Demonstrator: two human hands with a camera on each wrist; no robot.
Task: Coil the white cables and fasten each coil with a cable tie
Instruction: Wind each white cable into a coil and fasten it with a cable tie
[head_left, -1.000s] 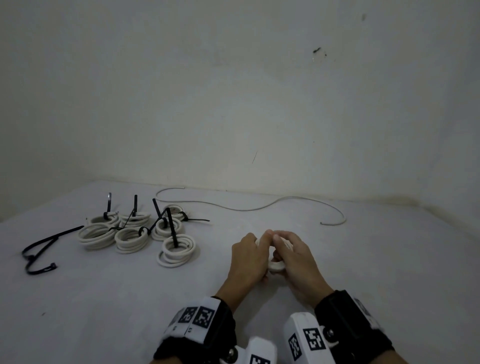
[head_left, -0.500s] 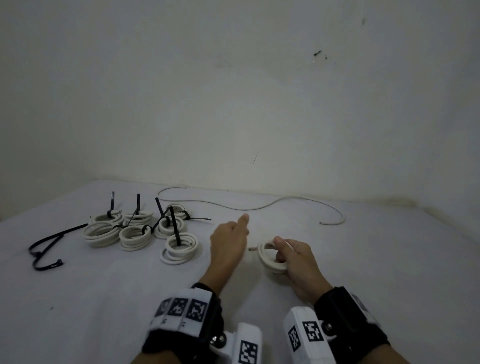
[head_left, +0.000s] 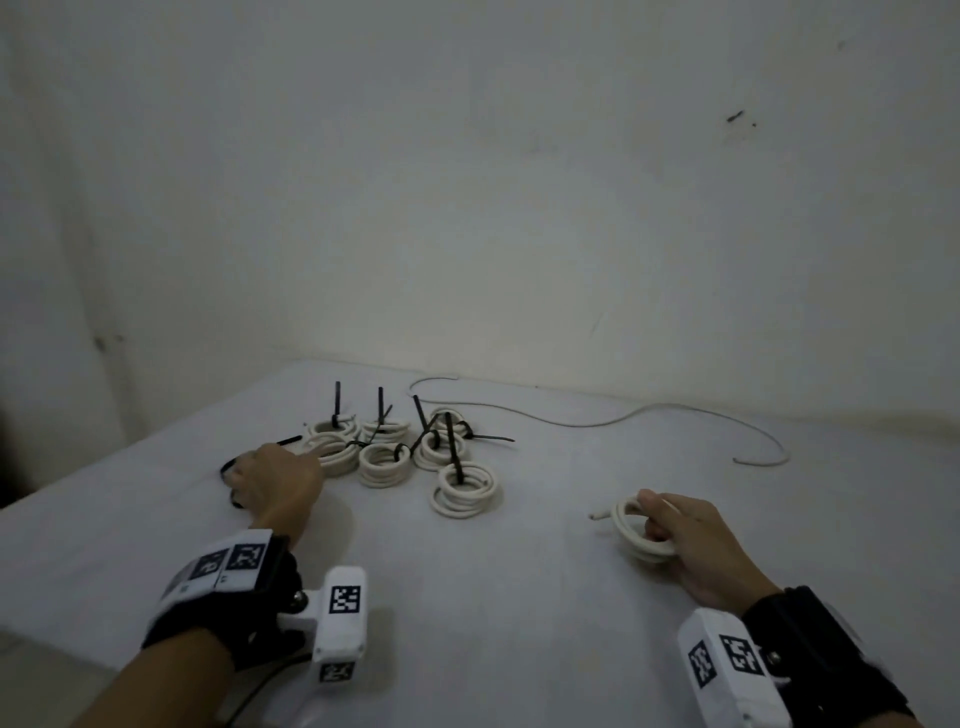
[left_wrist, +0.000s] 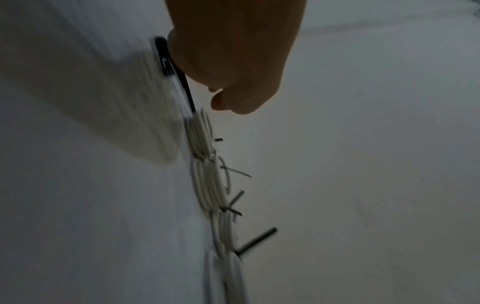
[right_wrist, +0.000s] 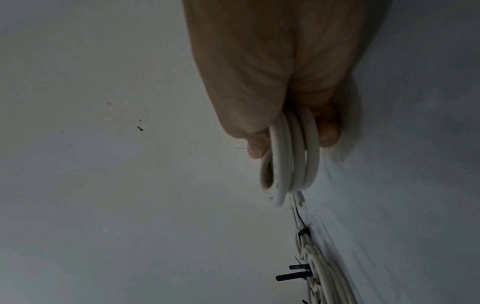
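My right hand (head_left: 696, 540) grips a small untied coil of white round cable (head_left: 636, 535), three or four loops, low over the white table (head_left: 519, 597), its free end pointing left. My left hand (head_left: 278, 483) covers the loose black plastic cable ties (head_left: 228, 465) beside the tied white coils (head_left: 384, 452); whether it pinches one I cannot tell.

Smooth white plastic-sheathed coil (head_left: 640, 530), matt black plastic ties (head_left: 456, 452), matt tbl (head_left: 519, 597).
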